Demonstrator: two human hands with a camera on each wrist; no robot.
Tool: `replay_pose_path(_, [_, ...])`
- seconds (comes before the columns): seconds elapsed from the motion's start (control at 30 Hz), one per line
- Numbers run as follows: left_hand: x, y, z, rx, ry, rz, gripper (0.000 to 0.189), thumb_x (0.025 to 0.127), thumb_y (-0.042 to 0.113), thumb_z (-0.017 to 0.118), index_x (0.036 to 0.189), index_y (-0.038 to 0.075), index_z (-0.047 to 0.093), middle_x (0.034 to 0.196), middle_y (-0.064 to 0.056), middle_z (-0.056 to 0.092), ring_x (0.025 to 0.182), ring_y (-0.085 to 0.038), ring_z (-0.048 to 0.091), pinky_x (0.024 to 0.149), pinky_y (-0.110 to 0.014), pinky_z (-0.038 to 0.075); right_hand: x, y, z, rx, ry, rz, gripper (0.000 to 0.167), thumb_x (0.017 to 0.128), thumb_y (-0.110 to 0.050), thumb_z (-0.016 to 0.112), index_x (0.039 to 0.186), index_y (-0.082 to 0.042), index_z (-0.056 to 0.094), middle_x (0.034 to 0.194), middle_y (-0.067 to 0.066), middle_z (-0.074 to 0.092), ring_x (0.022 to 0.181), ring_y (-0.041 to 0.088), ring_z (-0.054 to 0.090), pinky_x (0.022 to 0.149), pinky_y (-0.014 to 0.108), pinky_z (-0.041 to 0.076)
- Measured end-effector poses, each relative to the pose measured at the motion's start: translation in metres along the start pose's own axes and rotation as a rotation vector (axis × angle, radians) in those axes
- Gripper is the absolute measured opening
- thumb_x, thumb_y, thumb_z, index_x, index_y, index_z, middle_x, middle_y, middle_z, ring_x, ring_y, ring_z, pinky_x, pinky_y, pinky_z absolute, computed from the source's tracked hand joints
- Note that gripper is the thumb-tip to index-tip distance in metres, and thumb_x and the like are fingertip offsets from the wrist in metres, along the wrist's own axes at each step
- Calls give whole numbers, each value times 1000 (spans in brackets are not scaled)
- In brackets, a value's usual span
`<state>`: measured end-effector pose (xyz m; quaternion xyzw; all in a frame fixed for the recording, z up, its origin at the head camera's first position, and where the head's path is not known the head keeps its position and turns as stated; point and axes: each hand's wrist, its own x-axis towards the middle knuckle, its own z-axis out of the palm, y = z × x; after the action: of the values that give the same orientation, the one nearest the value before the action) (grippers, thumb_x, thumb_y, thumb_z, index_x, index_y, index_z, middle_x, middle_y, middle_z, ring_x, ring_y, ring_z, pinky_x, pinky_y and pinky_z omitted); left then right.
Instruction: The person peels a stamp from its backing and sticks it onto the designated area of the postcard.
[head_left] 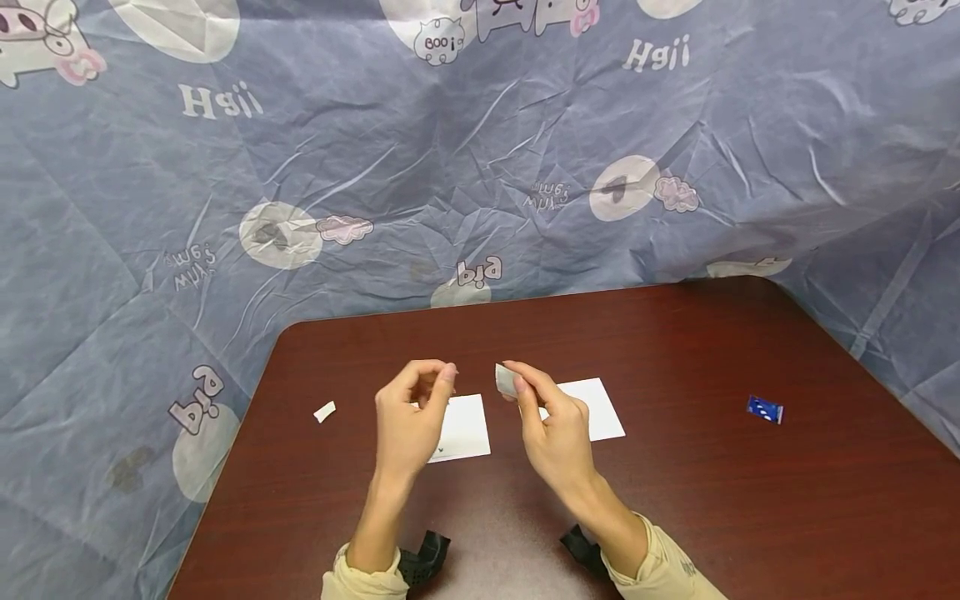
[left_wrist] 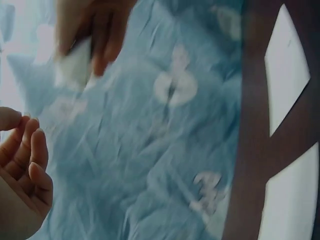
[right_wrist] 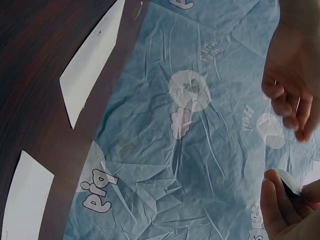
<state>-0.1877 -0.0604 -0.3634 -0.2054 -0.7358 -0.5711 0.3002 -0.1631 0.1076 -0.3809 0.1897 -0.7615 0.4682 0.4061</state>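
Closest of all, two pale yellow sleeves are wrapping the person's arms, and a black strap is poking out beside the left wrist. Another black strap is sitting by the right wrist. A bit farther off, the left hand is hanging in the air over the table. Its fingers are bending in, and the tip of its thumb is pressing together with the tip of the first finger. The right hand is facing it, with a gap between the two. This one is pinching a small pale flat piece between its thumb and fingers, and the piece is sticking out toward the left hand, up above the table.

Behind the hands, two white cards are lying flat on the wood. The left card is hiding partly behind the left hand and is showing a tiny dark mark near its bottom edge. The right card is peeking out behind the right hand. Out to the left, a little white scrap is resting alone. Well off to the right, a small blue packet with white marks is lying on the shiny red-brown table.

Past the far edge, a big crinkly blue cloth is hanging, and it is showing white circles, pink clouds, cartoon pigs and letters
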Motion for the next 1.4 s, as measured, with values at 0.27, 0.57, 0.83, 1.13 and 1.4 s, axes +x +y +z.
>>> replay_pose_path(0.27, [-12,5,23,-1,-125,-38,7,90,13,65,87,8,70,70,6,65,60,-9,55,49,-22,36,1,-1,0,-12,10,7,22,90,6,59,109,0,67,90,11,71,73,20,69,65,26,54])
replay_pose_path(0.57, [-13,4,26,26,-142,-62,7,91,12,64,88,9,70,69,7,64,59,-8,55,46,-21,34,1,-2,0,0,-12,-45,21,89,5,60,109,0,67,95,12,71,79,21,69,67,28,54])
replay_pose_path(0.83, [-13,2,28,26,-154,-71,7,92,13,63,91,9,69,71,4,66,60,-8,56,46,-21,34,1,-2,0,5,-29,-76,22,89,5,60,109,0,67,98,12,71,80,21,68,71,26,53])
replay_pose_path(1.13, [-15,1,30,20,-174,-59,8,91,12,65,86,7,68,68,5,64,58,-10,55,43,-19,33,1,0,0,-21,-25,-123,23,89,3,61,112,0,67,101,9,70,90,22,68,79,26,52])
replay_pose_path(1.4, [-17,0,32,-6,-193,-68,11,93,14,62,91,6,70,72,-1,66,62,-14,59,45,-22,36,1,0,1,-6,-32,-142,20,92,-3,60,110,1,68,100,9,70,89,22,67,79,25,51])
